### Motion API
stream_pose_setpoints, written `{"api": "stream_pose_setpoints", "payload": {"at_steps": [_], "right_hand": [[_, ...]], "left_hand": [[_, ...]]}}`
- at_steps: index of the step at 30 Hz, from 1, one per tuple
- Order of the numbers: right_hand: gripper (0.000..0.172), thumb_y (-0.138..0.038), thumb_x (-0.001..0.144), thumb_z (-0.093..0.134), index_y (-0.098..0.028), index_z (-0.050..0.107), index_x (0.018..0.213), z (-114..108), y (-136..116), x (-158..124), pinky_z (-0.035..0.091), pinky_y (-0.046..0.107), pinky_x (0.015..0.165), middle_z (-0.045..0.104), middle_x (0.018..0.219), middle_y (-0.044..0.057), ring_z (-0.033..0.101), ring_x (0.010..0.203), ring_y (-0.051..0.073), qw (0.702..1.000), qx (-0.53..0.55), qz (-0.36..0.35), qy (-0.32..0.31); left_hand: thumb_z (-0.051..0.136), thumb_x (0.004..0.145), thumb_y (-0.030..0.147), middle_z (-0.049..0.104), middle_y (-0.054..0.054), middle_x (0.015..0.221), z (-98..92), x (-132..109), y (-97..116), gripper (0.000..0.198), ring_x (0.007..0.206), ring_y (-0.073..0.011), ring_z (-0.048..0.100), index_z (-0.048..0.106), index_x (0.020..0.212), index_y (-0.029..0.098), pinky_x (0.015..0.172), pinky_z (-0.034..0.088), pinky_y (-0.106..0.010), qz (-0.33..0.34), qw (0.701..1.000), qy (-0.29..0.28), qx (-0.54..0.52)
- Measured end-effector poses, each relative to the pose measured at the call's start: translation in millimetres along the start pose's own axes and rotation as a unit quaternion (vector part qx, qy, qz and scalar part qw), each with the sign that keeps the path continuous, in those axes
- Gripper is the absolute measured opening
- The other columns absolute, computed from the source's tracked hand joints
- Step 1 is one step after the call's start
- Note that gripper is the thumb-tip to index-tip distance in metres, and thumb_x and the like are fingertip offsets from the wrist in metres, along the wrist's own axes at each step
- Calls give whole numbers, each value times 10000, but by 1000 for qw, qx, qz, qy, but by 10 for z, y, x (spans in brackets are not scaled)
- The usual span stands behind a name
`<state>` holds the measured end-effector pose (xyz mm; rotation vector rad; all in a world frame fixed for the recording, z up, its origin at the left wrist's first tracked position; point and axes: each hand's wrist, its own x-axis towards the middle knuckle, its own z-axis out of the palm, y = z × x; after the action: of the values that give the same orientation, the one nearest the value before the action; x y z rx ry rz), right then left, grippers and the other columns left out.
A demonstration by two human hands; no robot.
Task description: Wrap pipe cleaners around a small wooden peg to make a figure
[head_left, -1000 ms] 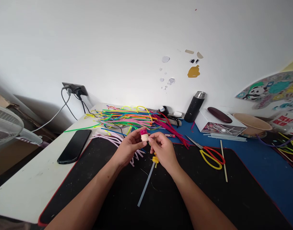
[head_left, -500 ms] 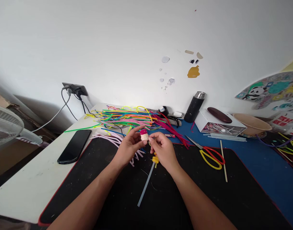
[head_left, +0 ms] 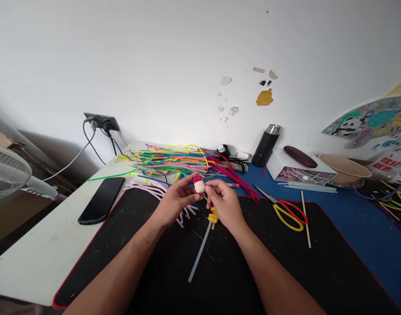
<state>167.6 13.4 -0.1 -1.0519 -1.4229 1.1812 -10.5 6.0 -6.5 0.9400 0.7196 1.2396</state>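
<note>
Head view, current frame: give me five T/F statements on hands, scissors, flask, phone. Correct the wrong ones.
1. The left hand holds the pink-and-cream piece. True.
2. The scissors are in the right hand. False: the scissors lie to the right of that hand.
3. The flask is red. False: the flask is black with a silver top.
4. The phone lies left of the left hand. True.
5. Both scissors loops are yellow. False: one is red.

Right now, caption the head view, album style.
Left hand holding a pink-and-cream piece, right hand close beside it, over a black mat, scissors at right.
</note>
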Motion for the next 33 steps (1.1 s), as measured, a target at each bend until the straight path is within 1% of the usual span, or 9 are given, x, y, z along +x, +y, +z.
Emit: {"api": "stream_pose_setpoints", "payload": {"at_steps": [2,8,11,15,19,25,28,33], "right_hand": [[281,-483,928,681,-210,665,994,-2,3,1,486,279,558,603,577,-54,596,501,149,1000,7,2,-1],[286,-482,922,693,-204,670,988,8,32,-3,483,277,556,598,586,-53,587,507,147,1000,20,6,-14],[310,-512,914,703,-208,668,962,7,38,1,488,278,556,598,587,-50,593,513,151,1000,19,5,-13],[325,-530,905,715,-211,667,943,6,27,9,488,276,550,598,581,-49,593,505,148,1000,21,6,-7],[303,-507,905,709,-209,668,947,6,10,9,485,276,548,592,574,-51,592,507,150,1000,25,6,-9],[257,-458,917,689,-205,667,954,10,8,2,461,274,551,593,580,-53,583,504,145,1000,13,6,-14],[244,-452,923,686,-210,671,954,15,23,0,451,272,547,599,590,-51,584,505,145,1000,9,7,-16],[239,-450,937,671,-213,668,961,15,34,-8,446,273,552,605,610,-48,585,511,144,1000,2,4,-26]], "left_hand": [[958,698,175,801,-77,1101,-10,5,-3,716,932,-217,744,715,1368,246,908,566,-365,0,1000,-1,1],[955,708,182,790,-58,1054,0,10,6,685,859,-176,724,716,1348,222,859,584,-328,4,1000,-4,14],[955,708,196,777,-57,1070,3,15,2,700,831,-173,720,698,1359,214,818,597,-326,5,1000,-5,30],[955,711,217,769,-52,1044,-2,22,-13,666,800,-169,716,706,1329,201,787,605,-326,6,999,-4,42],[946,727,221,766,-43,1023,6,15,0,644,812,-169,714,707,1325,209,801,604,-329,10,999,-7,47],[957,717,220,770,-56,1048,24,-11,26,708,915,-189,709,691,1374,223,830,593,-316,-2,999,-17,28],[948,734,242,767,-52,1041,22,-15,20,666,894,-177,688,710,1356,224,807,590,-304,4,1000,-6,30],[937,752,282,763,-52,1013,25,-12,19,611,880,-185,690,728,1322,211,773,589,-305,9,999,7,38]]}}
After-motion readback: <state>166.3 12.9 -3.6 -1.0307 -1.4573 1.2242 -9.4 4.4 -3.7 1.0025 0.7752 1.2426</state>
